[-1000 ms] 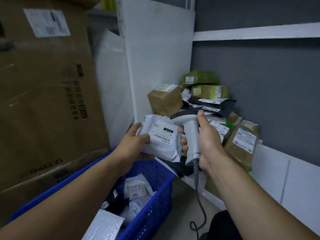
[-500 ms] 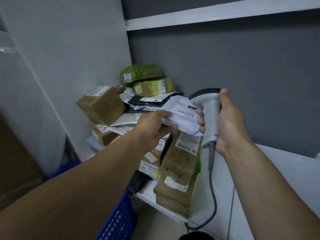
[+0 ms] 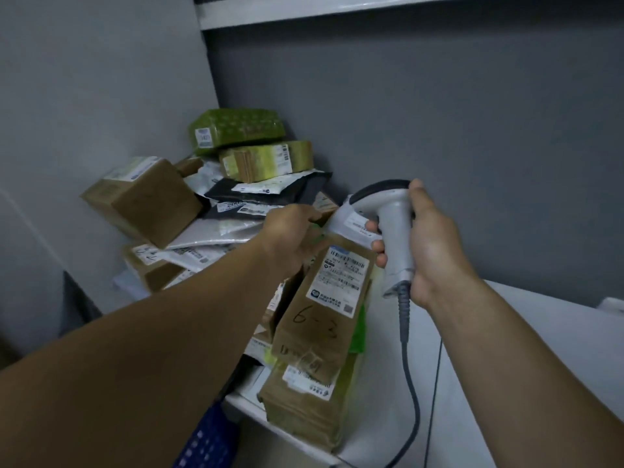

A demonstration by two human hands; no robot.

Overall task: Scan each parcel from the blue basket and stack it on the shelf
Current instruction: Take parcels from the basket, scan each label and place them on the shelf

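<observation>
My left hand [image 3: 290,234] reaches over the parcel pile on the white shelf [image 3: 526,336] and grips the left edge of a white parcel [image 3: 351,224]; its fingertips are hidden. The parcel lies on top of the pile, behind a tall brown parcel [image 3: 320,312] marked "6-3". My right hand [image 3: 435,244] grips the handle of a grey barcode scanner [image 3: 395,231], held upright just right of the white parcel, its cable hanging down. Only a corner of the blue basket [image 3: 209,440] shows at the bottom edge.
Stacked in the shelf's corner are brown boxes [image 3: 141,197], two green parcels [image 3: 236,130] and black and white mailer bags [image 3: 270,190]. A grey wall stands behind and a white side panel to the left. Another shelf board [image 3: 337,8] runs overhead.
My left hand has carried the white parcel from in front of the scanner down onto the pile. The view has turned from the basket to the shelf. The scanner stays in my right hand.
</observation>
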